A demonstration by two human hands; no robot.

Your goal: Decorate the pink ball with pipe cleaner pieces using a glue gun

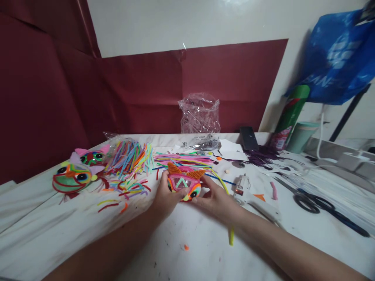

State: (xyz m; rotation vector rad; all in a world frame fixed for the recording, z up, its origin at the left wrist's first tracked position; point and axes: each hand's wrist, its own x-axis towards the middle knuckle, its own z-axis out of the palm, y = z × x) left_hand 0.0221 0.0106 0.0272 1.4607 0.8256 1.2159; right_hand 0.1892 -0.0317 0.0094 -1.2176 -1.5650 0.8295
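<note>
A small round pipe-cleaner animal head [184,182], pink with orange ears and a yellow-ringed eye, rests on the white table [175,249] in the middle. My left hand [165,199] grips its left side with curled fingers. My right hand [215,199] holds its right side, fingers closed against it. A yellow pipe cleaner [231,234] runs under my right wrist.
Two finished pipe-cleaner heads, one green [72,177] and one red-green [92,157], lie at left. Piles of coloured pipe cleaners [131,158] sit behind. A white glue gun [252,197], black scissors [322,207], a phone [248,137], a clear plastic bag [200,114] and cups [301,136] are at right.
</note>
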